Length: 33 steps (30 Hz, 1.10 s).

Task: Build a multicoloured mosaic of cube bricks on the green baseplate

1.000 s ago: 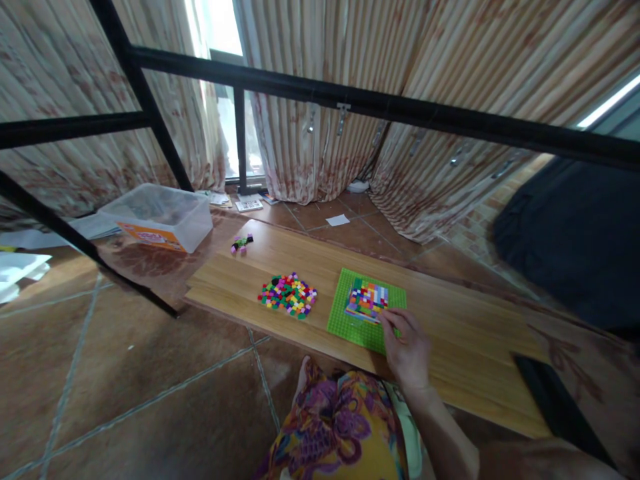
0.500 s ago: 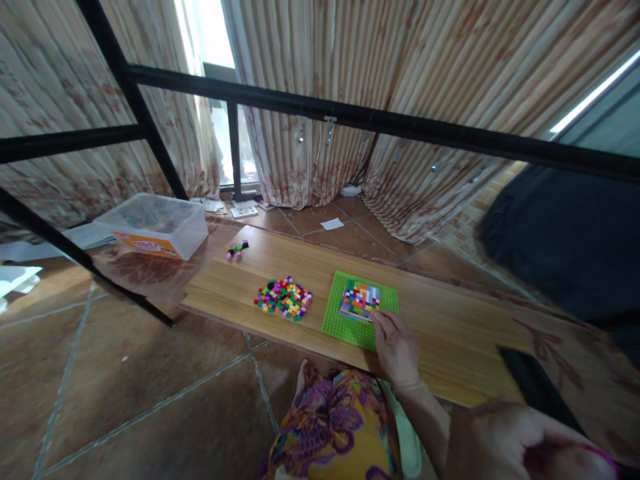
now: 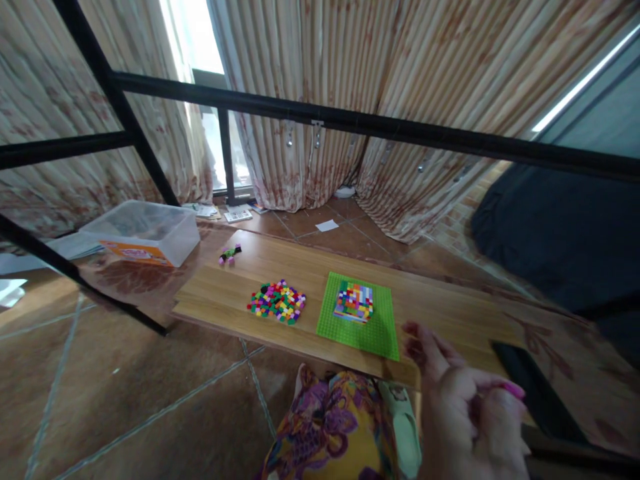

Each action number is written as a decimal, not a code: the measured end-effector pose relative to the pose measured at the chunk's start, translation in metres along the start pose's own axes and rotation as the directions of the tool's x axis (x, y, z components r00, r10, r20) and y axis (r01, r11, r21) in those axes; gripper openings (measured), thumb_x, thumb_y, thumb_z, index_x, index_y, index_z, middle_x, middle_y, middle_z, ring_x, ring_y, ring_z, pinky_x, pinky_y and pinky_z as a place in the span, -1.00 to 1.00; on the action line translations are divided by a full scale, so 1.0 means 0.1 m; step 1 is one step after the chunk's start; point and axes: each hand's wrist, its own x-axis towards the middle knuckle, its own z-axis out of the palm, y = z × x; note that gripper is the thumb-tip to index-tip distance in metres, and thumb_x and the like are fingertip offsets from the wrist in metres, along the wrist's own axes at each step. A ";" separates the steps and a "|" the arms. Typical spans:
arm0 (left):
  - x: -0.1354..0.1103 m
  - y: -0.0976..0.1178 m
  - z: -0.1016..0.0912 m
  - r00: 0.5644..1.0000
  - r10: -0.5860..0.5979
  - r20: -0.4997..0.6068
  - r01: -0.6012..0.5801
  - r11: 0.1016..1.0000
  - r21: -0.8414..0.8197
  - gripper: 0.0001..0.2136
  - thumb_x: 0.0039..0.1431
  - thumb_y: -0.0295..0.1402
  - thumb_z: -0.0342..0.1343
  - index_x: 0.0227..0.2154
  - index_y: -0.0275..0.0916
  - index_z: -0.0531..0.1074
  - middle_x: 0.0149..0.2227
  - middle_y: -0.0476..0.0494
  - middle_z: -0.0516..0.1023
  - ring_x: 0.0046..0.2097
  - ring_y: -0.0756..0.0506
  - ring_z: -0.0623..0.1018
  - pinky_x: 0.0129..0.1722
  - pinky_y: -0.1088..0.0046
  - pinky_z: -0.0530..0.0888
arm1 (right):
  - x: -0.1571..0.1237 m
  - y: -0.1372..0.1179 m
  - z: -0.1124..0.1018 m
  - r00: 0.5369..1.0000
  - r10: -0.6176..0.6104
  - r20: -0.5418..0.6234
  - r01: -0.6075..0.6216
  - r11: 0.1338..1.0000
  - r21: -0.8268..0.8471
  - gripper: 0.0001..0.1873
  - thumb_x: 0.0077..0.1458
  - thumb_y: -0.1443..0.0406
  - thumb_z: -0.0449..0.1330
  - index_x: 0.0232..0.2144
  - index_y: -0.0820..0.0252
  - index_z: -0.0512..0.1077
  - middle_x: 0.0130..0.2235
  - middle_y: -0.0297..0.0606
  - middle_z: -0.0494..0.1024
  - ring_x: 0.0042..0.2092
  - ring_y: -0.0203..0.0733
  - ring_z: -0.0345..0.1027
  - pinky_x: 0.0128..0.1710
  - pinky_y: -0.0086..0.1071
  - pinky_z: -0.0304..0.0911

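My left hand [image 3: 480, 417] is large in the foreground at lower right, thumb and finger pinched on a small pink piece [image 3: 513, 389] whose kind I cannot make out. Just behind it, my right hand [image 3: 427, 350] hovers by the bench's near edge, right of the green baseplate [image 3: 327, 327]. Motion smears its fingers, so I cannot tell if anything is in them. Apart from both hands, a low multicoloured block of toy bricks [image 3: 354, 302] sits on the baseplate. A loose pile of small coloured bricks [image 3: 277, 301] lies left of it on the wooden bench [image 3: 445, 300].
A small pink, green and black brick figure [image 3: 230, 253] lies at the bench's far left. Beyond stands a clear plastic bin [image 3: 183, 233]. A dark flat object [image 3: 535, 390] lies at right. A black metal bar [image 3: 350, 120] crosses above; a pale green slipper [image 3: 406, 433] is below.
My right hand has left the brick block and drawn back to the right. My left hand has come up and leftward, its pink piece now showing more clearly. The view has shifted slightly.
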 end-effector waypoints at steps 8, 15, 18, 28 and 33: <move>0.14 0.09 0.12 0.974 -0.087 -0.209 0.035 0.970 -0.239 -0.57 0.13 -0.01 0.03 -0.31 -0.36 0.45 -0.47 -0.10 0.44 -0.55 0.11 0.30 -0.51 0.58 0.28 | -0.31 -0.72 -0.40 0.936 0.235 0.262 -0.335 0.821 0.462 -0.63 -0.08 0.01 0.28 -0.35 0.15 0.60 -0.66 -0.34 0.48 -0.65 -0.40 0.28 -0.57 -0.56 0.31; 0.08 0.13 0.09 0.978 -0.081 -0.193 0.043 0.980 -0.195 -0.68 0.23 -0.15 -0.02 -0.33 -0.35 0.44 -0.56 0.01 0.32 -0.51 0.09 0.29 -0.48 0.60 0.24 | -0.32 -0.75 -0.46 0.957 0.119 0.263 -0.243 0.823 0.514 -0.75 -0.08 0.13 0.33 -0.36 0.13 0.61 -0.33 -0.26 0.61 -0.66 -0.53 0.16 -0.55 -0.58 0.31; 0.07 0.11 0.09 0.974 -0.090 -0.208 0.054 0.983 -0.174 -0.68 0.24 -0.15 -0.03 -0.39 -0.34 0.42 -0.59 0.04 0.28 -0.52 0.10 0.27 -0.49 0.60 0.22 | -0.30 -0.76 -0.52 0.973 0.058 0.221 -0.160 0.864 0.478 -0.82 -0.12 0.19 0.37 -0.41 0.12 0.62 -0.31 -0.24 0.61 -0.46 -0.36 0.39 -0.49 -0.59 0.34; 0.13 0.16 0.07 0.972 -0.117 -0.206 0.068 0.971 -0.231 -0.64 0.22 -0.09 -0.05 -0.41 -0.34 0.36 -0.54 0.00 0.29 -0.50 0.08 0.30 -0.48 0.57 0.23 | -0.26 -0.58 -0.62 0.987 -0.024 0.157 -0.018 0.966 0.257 -0.78 -0.09 0.22 0.36 -0.30 0.04 0.59 -0.18 -0.31 0.58 -0.13 -0.25 0.42 -0.20 -0.62 0.36; 0.08 0.15 0.06 0.961 -0.123 -0.249 0.061 0.968 -0.244 -0.62 0.21 -0.04 -0.06 -0.37 -0.31 0.34 -0.53 0.02 0.28 -0.49 0.07 0.30 -0.44 0.57 0.27 | -0.26 -0.62 -0.58 0.993 -0.036 0.108 0.011 0.975 0.222 -0.80 -0.07 0.24 0.34 -0.30 0.02 0.58 -0.22 -0.31 0.60 -0.23 -0.26 0.45 -0.39 -0.60 0.38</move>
